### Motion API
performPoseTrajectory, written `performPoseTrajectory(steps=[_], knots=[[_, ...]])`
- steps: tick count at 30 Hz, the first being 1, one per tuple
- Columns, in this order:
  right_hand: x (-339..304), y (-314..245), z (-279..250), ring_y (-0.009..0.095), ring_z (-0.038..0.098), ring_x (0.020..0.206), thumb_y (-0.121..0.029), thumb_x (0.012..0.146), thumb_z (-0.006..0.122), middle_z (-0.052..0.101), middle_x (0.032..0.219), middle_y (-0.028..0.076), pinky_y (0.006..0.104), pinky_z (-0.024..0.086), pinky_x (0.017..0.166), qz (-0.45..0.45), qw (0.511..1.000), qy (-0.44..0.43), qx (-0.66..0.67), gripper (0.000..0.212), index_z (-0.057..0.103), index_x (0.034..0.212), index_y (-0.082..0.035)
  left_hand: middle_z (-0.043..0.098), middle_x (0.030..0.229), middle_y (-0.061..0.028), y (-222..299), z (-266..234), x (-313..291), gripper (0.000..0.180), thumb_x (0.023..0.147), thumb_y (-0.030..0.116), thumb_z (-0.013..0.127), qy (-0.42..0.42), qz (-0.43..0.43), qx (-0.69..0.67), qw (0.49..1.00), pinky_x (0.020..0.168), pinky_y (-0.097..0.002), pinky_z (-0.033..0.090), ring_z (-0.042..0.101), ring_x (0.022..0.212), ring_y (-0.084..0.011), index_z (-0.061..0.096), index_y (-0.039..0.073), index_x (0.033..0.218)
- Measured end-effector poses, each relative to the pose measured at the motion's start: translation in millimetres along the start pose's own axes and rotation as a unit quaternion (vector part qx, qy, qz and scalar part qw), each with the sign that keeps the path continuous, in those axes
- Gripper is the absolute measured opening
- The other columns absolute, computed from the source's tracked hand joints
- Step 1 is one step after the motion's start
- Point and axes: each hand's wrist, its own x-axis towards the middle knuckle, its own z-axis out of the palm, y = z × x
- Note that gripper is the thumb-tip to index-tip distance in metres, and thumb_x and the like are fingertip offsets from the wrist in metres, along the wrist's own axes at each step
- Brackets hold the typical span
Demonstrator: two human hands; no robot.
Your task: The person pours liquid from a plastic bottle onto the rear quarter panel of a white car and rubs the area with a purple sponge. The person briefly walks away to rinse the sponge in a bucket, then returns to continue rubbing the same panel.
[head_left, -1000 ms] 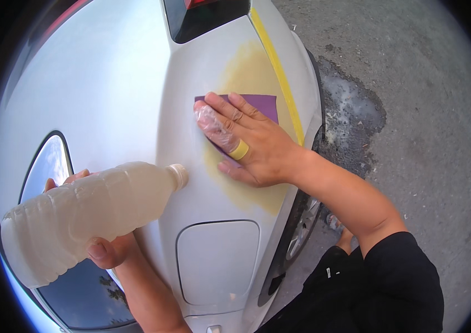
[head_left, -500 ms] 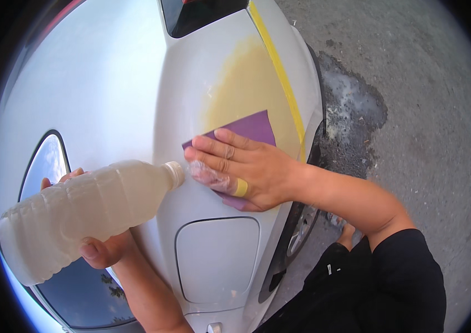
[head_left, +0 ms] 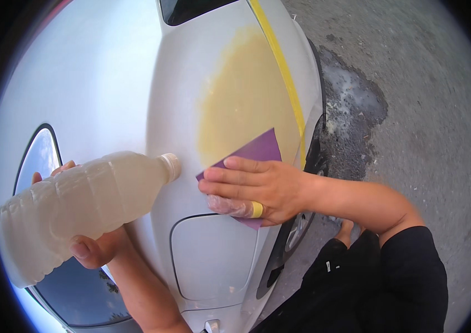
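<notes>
My left hand grips a large ribbed plastic bottle holding cloudy, whitish liquid. The bottle lies tilted above the car, its white cap pointing right. Under my right hand is a sheet of purple sandpaper, pressed against the car's rear side panel. Its fingers are stretched out over the sheet; the thumb is hidden. Clear plastic and a yellow band wrap the finger nearest me. Beyond the sandpaper spreads a beige-yellow patch on the silver-white paint.
Yellow tape runs along the panel's right edge. Nearer me are the fuel flap and a door handle. At left are side windows. A wet, whitish puddle marks the grey ground beside the car.
My right hand and the sandpaper have slid toward me and slightly right, uncovering more of the beige patch. The bottle in my left hand has shifted slightly left.
</notes>
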Motion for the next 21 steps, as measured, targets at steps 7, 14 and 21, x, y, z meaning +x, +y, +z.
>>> performPoseTrajectory(steps=[7,14,21], knots=[[-35,32,-13,0.028,0.028,0.148,-0.029,0.088,0.061,0.036,0.156,0.015,0.0440,0.017,0.122,0.079,0.995,0.021,-0.065,0.070,0.035,0.150,-0.010,0.051,0.126,-0.0247,9,-5,-1,0.100,0.074,0.049,0.067,0.008,0.001,0.002,1.000,0.099,-0.0449,0.049,0.054,0.120,-0.0331,0.023,-0.003,0.148],[14,-2,10,0.030,0.029,0.147,-0.029,0.091,0.059,0.035,0.156,0.015,0.0450,0.017,0.122,0.021,0.998,0.043,-0.047,0.068,0.033,0.151,-0.010,0.052,0.127,-0.0214,-1,-1,1,0.099,0.073,0.048,0.069,0.008,-0.007,-0.003,1.000,0.097,-0.0424,0.051,0.055,0.119,-0.0317,0.025,0.002,0.148],[-4,49,-6,0.030,0.026,0.148,-0.035,0.095,0.053,0.033,0.157,0.016,0.0465,0.015,0.122,0.210,0.959,0.178,-0.072,0.066,0.031,0.153,-0.012,0.051,0.130,-0.0188,2,8,1,0.102,0.072,0.052,0.074,0.013,0.004,0.020,1.000,0.099,-0.0439,0.052,0.055,0.119,-0.0298,0.024,0.007,0.149]])
